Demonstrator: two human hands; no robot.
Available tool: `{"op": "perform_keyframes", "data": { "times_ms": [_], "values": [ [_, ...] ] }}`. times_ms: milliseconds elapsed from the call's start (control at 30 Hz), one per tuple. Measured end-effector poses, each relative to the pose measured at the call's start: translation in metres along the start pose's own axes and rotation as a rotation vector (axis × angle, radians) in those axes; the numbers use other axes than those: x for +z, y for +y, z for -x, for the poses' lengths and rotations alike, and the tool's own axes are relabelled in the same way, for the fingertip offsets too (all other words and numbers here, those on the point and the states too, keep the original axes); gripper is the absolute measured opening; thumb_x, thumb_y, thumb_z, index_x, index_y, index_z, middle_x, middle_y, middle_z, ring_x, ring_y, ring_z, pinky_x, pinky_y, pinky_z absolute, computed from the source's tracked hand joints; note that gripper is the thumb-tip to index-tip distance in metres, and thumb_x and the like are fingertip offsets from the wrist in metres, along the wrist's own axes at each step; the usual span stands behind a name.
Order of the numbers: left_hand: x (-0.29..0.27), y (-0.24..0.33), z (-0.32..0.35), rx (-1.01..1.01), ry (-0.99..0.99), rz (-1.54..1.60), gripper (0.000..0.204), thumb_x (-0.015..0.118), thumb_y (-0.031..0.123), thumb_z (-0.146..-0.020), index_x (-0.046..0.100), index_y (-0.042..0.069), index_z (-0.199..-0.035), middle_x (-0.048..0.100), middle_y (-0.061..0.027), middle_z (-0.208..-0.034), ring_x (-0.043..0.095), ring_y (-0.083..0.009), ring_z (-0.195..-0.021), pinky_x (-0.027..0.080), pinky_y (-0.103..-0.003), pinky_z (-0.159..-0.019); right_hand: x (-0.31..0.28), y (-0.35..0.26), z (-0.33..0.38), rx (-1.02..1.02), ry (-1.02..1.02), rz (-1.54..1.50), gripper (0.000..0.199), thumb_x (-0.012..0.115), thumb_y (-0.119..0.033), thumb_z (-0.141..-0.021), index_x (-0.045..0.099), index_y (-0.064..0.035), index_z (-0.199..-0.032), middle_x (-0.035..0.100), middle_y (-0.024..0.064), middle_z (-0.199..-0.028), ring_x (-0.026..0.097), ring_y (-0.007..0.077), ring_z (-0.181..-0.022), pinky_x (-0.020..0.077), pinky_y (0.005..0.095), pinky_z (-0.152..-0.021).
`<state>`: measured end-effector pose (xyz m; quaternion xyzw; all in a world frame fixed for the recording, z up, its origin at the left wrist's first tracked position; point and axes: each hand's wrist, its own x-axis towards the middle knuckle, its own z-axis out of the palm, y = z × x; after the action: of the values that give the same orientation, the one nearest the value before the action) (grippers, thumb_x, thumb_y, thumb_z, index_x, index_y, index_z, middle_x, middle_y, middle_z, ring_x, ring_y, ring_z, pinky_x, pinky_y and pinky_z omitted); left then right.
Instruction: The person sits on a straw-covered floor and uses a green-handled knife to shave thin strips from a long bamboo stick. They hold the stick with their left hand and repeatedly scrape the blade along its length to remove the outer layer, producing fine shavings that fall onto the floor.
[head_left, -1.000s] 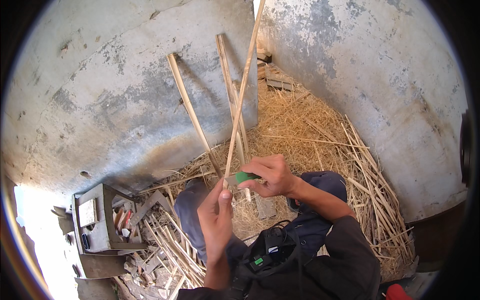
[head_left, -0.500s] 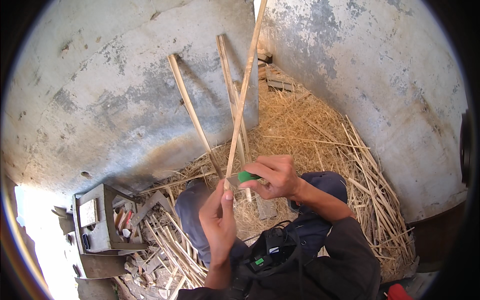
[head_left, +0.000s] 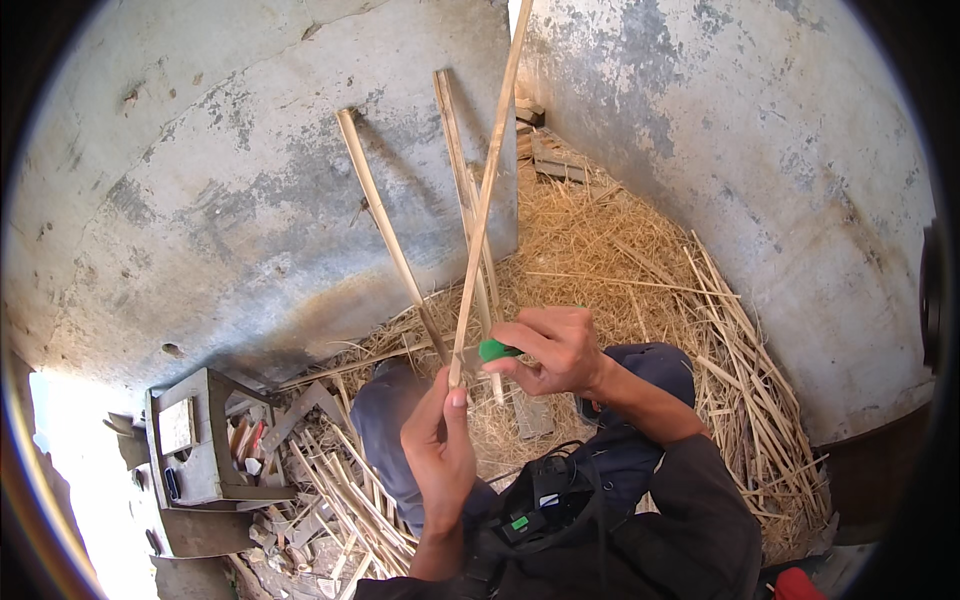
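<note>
A long, pale split-wood strip (head_left: pixel 485 190) rises from my left hand (head_left: pixel 440 440) past the top of the view. My left hand pinches its lower end between thumb and fingers. In my right hand (head_left: pixel 553 350) is a knife with a green handle (head_left: pixel 498 350), the fingers curled round it. Its short blade (head_left: pixel 469 362) meets the strip just above my left fingertips. Past my hands, another wooden strip (head_left: pixel 385 225) and a thicker one (head_left: pixel 455 140) lean on the wall.
Shavings (head_left: pixel 590 250) cover the floor between two peeling walls (head_left: pixel 250 150). Many thin strips lie in a pile (head_left: pixel 735 400) at right, more (head_left: pixel 345 490) at lower left. An overturned wooden stool (head_left: pixel 195 440) holding small items stands at left. My knees (head_left: pixel 655 370) flank the work.
Both hands have shifted very slightly, the left a little lower and to the right. The knife blade remains at the strip's lower end.
</note>
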<state>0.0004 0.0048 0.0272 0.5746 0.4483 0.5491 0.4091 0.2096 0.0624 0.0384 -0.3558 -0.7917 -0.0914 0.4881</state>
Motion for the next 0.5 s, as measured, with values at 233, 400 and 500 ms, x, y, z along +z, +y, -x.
{"op": "perform_keyframes", "data": {
  "times_ms": [233,400,500],
  "values": [
    [-0.005,-0.019,0.022,-0.095,-0.057,-0.052,0.038,0.064,0.019,-0.115,0.070,-0.005,-0.143,0.058,0.0066,-0.088,0.044,-0.0017,-0.075,0.032,-0.020,-0.062,-0.020,0.052,-0.010,0.332,0.172,0.055,0.032,0.079,-0.038,-0.101,0.078,-0.0055,-0.104,0.073,0.0079,-0.078,0.068,0.0177,-0.059,0.0501,0.0318,-0.053],
    [-0.010,-0.015,0.038,-0.236,-0.098,-0.025,0.036,0.067,0.010,-0.110,0.069,-0.009,-0.140,0.064,-0.0001,-0.092,0.051,-0.0054,-0.082,0.041,-0.022,-0.069,-0.031,0.071,-0.009,0.451,0.202,0.083,0.032,0.076,-0.033,-0.105,0.077,-0.0016,-0.104,0.072,0.0092,-0.077,0.067,0.0163,-0.062,0.0484,0.0310,-0.056],
    [-0.009,-0.014,0.031,-0.241,-0.053,0.012,0.036,0.066,0.009,-0.110,0.068,-0.008,-0.142,0.064,0.0001,-0.094,0.051,-0.0052,-0.082,0.041,-0.022,-0.070,-0.027,0.071,-0.004,0.469,0.207,0.001,0.031,0.076,-0.032,-0.105,0.076,-0.0009,-0.103,0.072,0.0096,-0.079,0.067,0.0167,-0.062,0.0490,0.0317,-0.057]
  ]
}}
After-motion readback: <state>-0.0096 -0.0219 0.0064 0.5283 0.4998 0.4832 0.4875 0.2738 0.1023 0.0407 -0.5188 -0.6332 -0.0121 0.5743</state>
